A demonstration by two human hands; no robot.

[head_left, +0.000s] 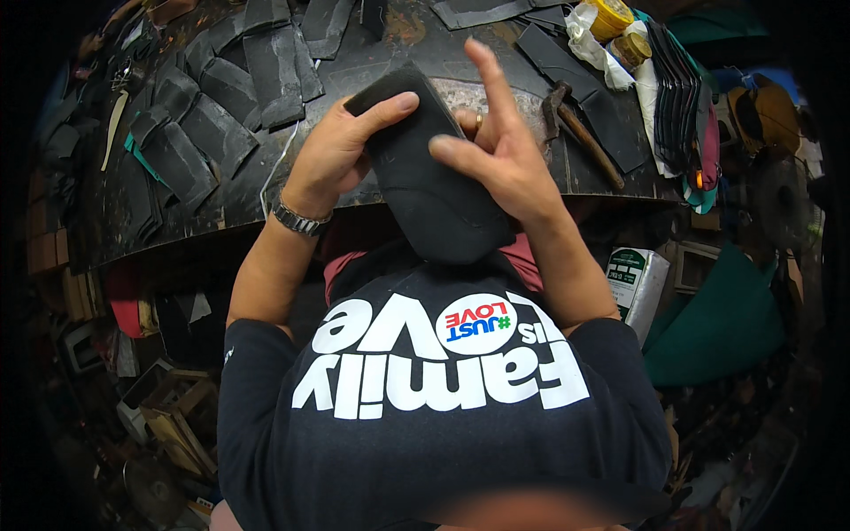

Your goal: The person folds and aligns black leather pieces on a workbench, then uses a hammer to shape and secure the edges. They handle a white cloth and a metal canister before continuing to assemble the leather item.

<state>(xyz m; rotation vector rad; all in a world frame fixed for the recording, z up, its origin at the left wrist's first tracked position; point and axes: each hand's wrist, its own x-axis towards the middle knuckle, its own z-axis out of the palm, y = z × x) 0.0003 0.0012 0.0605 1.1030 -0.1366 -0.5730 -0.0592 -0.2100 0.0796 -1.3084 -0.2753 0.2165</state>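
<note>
A long black piece (pixel 429 190) of leather-like material, broad and flat with a blunt, angled lower end, is held up in front of my chest. My left hand (pixel 345 146) grips its upper left side, thumb lying across the face and the fingers hidden behind. At the upper right edge my right hand (pixel 505 146) has its thumb against the face and some fingers curled at the edge. The right index finger points up, away from the piece. Just right of that hand, a hammer (pixel 580 133) with a wooden handle rests on the dark workbench (pixel 354 217).
Several black cut panels (pixel 212 124) lie over the bench's left side, near a white cord (pixel 282 168). A black strip stack (pixel 668 106), yellow container (pixel 609 18) and crumpled white paper (pixel 589 40) sit at right. Below the bench's right end stands a metal can (pixel 637 288).
</note>
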